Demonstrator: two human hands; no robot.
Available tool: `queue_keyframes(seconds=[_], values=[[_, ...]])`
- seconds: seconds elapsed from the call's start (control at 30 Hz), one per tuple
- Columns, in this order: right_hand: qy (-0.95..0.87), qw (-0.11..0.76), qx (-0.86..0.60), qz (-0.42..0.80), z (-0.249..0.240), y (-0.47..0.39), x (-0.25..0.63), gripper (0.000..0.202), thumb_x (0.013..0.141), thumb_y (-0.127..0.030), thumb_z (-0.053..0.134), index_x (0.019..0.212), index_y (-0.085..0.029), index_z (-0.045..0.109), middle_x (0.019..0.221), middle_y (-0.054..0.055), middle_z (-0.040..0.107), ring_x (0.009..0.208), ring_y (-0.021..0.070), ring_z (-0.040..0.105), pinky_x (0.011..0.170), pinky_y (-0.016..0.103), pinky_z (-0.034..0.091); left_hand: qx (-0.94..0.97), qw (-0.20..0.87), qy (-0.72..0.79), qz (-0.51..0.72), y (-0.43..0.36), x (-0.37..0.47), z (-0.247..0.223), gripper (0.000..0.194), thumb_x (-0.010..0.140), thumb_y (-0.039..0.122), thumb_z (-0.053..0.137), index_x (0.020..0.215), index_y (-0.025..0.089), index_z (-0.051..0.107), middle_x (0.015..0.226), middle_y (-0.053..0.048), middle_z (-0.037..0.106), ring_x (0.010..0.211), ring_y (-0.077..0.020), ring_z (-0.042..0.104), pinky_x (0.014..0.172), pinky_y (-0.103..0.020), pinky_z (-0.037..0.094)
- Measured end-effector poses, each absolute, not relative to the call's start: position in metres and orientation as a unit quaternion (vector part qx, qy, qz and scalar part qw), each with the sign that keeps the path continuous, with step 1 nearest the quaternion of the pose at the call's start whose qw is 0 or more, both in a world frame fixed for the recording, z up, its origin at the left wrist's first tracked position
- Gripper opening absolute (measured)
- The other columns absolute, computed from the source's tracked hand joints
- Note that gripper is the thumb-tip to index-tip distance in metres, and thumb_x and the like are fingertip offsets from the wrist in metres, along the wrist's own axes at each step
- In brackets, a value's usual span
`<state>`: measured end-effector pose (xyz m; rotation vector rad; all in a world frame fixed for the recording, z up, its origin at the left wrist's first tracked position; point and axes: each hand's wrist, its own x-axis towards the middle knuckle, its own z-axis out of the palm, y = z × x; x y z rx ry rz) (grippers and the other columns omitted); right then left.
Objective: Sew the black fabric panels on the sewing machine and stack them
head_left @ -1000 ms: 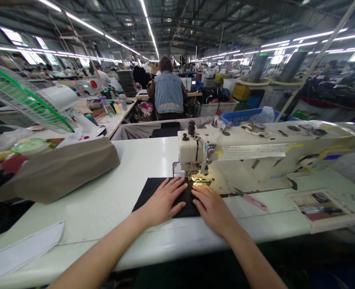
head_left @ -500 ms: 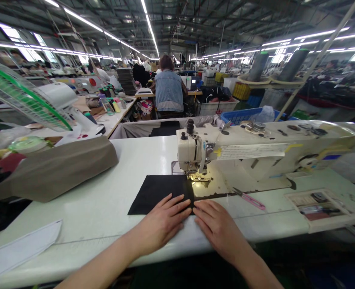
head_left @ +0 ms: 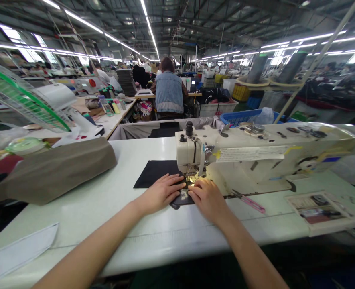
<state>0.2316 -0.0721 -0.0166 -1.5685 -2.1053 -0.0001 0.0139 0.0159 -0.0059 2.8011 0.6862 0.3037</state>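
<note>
A black fabric piece [head_left: 155, 173] lies flat on the sewing table [head_left: 117, 224], its right edge under the needle area of the sewing machine [head_left: 234, 144]. My left hand [head_left: 163, 192] rests on the near part of the fabric, palm down with fingers stretched toward the needle. Close to the presser foot is my right hand [head_left: 205, 196], fingers extended and bent a little at the fabric's right edge. Both hands press from above rather than grasp. The lamp lights the metal plate around the needle. The fabric under my fingers is partly hidden.
Pink-handled thread snips [head_left: 251, 202] lie right of my right hand, before a tool tray [head_left: 321, 210]. Folded brown-grey fabric [head_left: 57, 170] and a fan [head_left: 29, 96] stand at left. A white strip [head_left: 21, 251] lies near the front edge. Ahead, a person in a denim vest [head_left: 169, 91] sits.
The black fabric has slid away from me, further under the machine head. Both my hands moved forward with it, close to the needle, uncovering part of the metal plate.
</note>
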Motion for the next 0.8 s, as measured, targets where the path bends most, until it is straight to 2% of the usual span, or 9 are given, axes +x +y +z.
queue_keyframes(seconds=[0.23, 0.5, 0.8], values=[[-0.771, 0.263, -0.58, 0.015, -0.017, -0.075, 0.232, 0.014, 0.097, -0.022, 0.059, 0.104, -0.022, 0.072, 0.1, 0.006, 0.064, 0.096, 0.0255, 0.057, 0.086, 0.041, 0.047, 0.957, 0.104, 0.258, 0.081, 0.035, 0.019, -0.002, 0.041, 0.103, 0.031, 0.044, 0.141, 0.024, 0.056, 0.15, -0.011, 0.051, 0.141, -0.0303, 0.044, 0.117, -0.057, 0.031], [-0.753, 0.325, -0.57, 0.034, -0.031, -0.098, 0.233, 0.021, 0.097, -0.016, 0.055, 0.115, -0.016, 0.066, 0.108, 0.01, 0.062, 0.102, 0.0257, 0.057, 0.093, 0.044, 0.049, 0.956, 0.097, 0.262, 0.085, 0.032, 0.019, -0.002, 0.042, 0.103, 0.031, 0.043, 0.143, 0.026, 0.053, 0.152, -0.009, 0.049, 0.142, -0.0295, 0.042, 0.118, -0.057, 0.03], [-0.744, 0.347, -0.57, 0.034, -0.033, -0.099, 0.233, 0.019, 0.097, -0.017, 0.054, 0.111, -0.018, 0.068, 0.105, 0.009, 0.063, 0.102, 0.0253, 0.058, 0.092, 0.044, 0.051, 0.953, 0.113, 0.265, 0.097, 0.032, 0.018, -0.005, 0.041, 0.103, 0.032, 0.043, 0.141, 0.026, 0.056, 0.151, -0.009, 0.051, 0.14, -0.0299, 0.044, 0.117, -0.057, 0.03]])
